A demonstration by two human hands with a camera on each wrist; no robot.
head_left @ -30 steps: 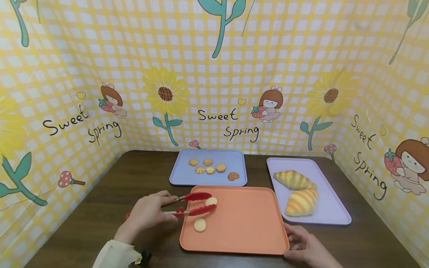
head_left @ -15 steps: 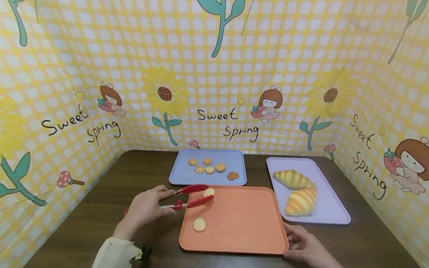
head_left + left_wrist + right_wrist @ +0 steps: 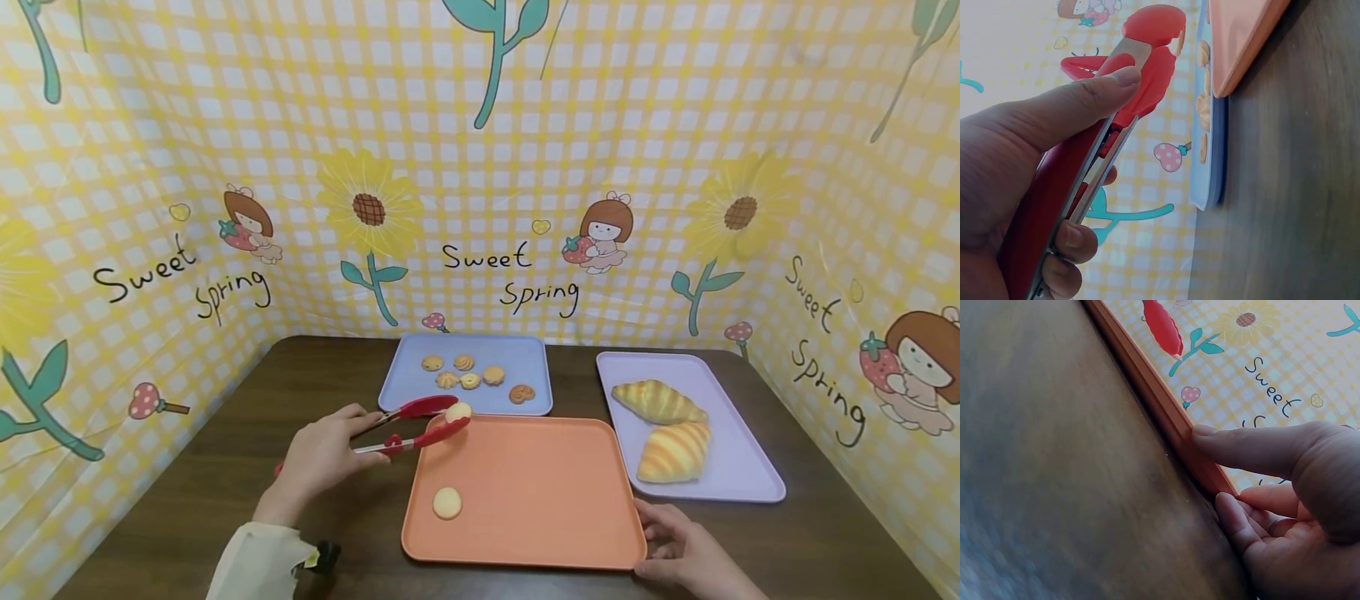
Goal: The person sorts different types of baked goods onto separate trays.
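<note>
My left hand (image 3: pixel 318 450) grips red-tipped metal tongs (image 3: pixel 416 408), thumb on one arm and fingers curled round the other. A pale round cookie (image 3: pixel 458 412) is pinched between the tong heads, over the far left corner of the orange tray (image 3: pixel 540 492); in the left wrist view only a sliver of it shows. Another round cookie (image 3: pixel 447 502) lies flat near that tray's left side. At the near right corner, my right hand (image 3: pixel 686 550) holds the orange tray's edge, its thumb (image 3: pixel 1229 440) against the side wall and its fingers bent at the corner.
Behind the orange tray lies a blue tray (image 3: pixel 401 396) with several small cookies (image 3: pixel 470 381). To the right, a lilac tray (image 3: pixel 738 450) bears two croissant-shaped breads (image 3: pixel 675 452). A yellow checked cloth (image 3: pixel 480 183) walls the dark wooden table (image 3: pixel 247 433) on three sides.
The left hand has moved the tongs and pinched cookie away from me and slightly left, from above the orange tray's left part to its far edge. The right hand stays at its corner.
</note>
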